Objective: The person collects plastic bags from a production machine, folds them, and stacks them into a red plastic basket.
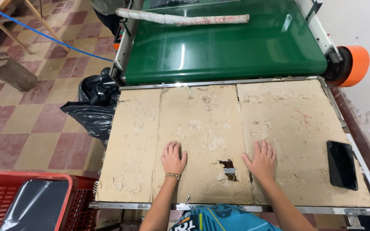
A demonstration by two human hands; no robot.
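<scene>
My left hand (173, 157) lies flat, palm down, on a worn sheet of brown cardboard (202, 124) that covers a metal-framed table. A beaded bracelet circles that wrist. My right hand (261, 159) rests flat on the same cardboard, fingers spread, a little to the right. Between the two hands is a small torn hole (228, 168) in the cardboard. Neither hand holds anything. A black phone (341, 164) lies face up near the table's right edge, apart from my right hand.
Beyond the cardboard runs a green conveyor belt (223, 47) with a wrapped white roll (180, 18) across it and an orange roller end (357, 65). A black plastic bag (91, 102) hangs at the left. A red crate (18, 201) holding dark bags stands lower left. A log (8, 72) sits on the tiled floor.
</scene>
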